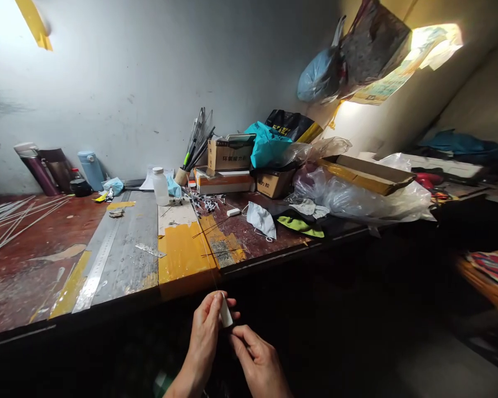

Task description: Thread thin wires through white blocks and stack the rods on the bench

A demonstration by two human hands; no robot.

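My left hand (204, 330) is closed around a small white block (226, 316), just in front of the table's edge. From the top of this hand a thin dark rod (210, 260) runs up over the yellow-taped part of the table. Below and to the right, my right hand (258, 356) has thumb and forefinger pinched together close to the block's lower end. Whatever lies between those fingertips is too small to make out. On the table beyond are a short metal ruler (150, 251) and several thin dark rods (219, 254).
The table (77, 221) runs along the wall. A long steel ruler (97, 268) lies at left; a white plastic bottle (160, 188) stands behind. Face mask (261, 220), cardboard box (231, 152) and plastic bags (352, 196) crowd the right side. Bags (321, 74) hang above.
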